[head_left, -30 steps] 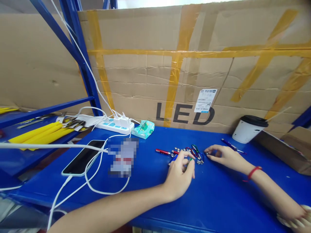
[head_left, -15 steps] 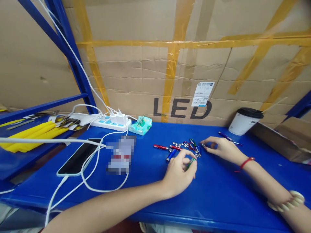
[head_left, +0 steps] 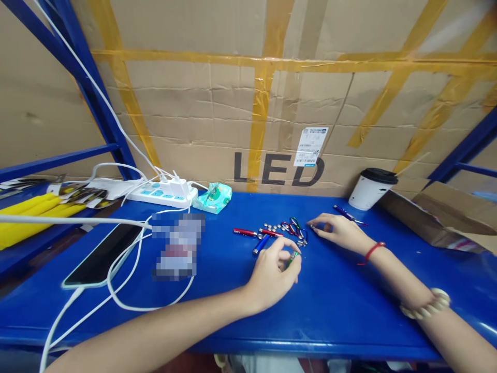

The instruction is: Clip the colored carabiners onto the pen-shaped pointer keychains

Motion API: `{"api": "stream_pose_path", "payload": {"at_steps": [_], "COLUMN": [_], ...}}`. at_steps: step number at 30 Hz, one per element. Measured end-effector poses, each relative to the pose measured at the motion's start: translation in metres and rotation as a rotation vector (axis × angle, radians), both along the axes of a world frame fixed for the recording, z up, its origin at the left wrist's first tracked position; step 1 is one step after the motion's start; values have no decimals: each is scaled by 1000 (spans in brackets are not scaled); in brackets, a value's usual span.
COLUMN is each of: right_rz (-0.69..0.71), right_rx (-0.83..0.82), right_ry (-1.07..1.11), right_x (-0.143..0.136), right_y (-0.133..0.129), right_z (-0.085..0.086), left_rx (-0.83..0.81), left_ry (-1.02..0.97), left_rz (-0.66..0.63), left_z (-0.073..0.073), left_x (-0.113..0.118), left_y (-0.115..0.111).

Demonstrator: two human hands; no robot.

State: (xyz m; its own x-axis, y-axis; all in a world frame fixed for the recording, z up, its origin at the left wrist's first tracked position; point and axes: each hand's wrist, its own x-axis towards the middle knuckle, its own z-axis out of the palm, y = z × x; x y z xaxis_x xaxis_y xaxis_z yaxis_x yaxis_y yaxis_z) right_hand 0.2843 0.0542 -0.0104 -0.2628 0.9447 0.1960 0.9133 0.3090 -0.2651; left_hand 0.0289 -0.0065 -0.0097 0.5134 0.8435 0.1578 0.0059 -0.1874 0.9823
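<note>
My left hand (head_left: 276, 269) is closed around a small green metal tube (head_left: 293, 258), which looks like a mini flashlight body, tilted upward. Across from it, my right hand (head_left: 341, 231) pinches a tiny silver piece (head_left: 312, 226) between thumb and forefinger, close above the table; its exact kind is too small to tell. Between and behind the hands lie a red tube (head_left: 244, 232), a second red tube (head_left: 271, 233) and a blue tube (head_left: 261, 245). Several silver button cells (head_left: 275, 228) are scattered beside a cluster of coloured carabiner clips (head_left: 289, 226).
On the blue table (head_left: 330, 305) are a phone (head_left: 103, 256) with white cables, a white power strip (head_left: 163, 194) and a green tissue pack (head_left: 213, 198). A blue pen (head_left: 345, 213), lidded paper cup (head_left: 370, 191) and open cardboard box (head_left: 430, 215) stand right. A large carton (head_left: 217, 114) backs it.
The view has shifted, so everything appears farther left. Both hands keep nearly the same places among the parts, still holding the green tube and the tiny silver piece.
</note>
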Motion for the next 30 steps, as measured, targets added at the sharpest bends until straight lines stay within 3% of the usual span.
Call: {"api": "stream_pose_path", "payload": {"at_steps": [15,30], "right_rz": [-7,22], "right_rx": [-36,-6], "right_ry": [51,92], "right_x": [1,4], "right_y": [7,10], "right_z": [-8,-13], "left_rx": [-29,-8], "left_ry": [-28,-42], "left_rz": [-18,55], "left_z": [1,0], "left_x": [-2,-2], "left_y": [-1,6]}}
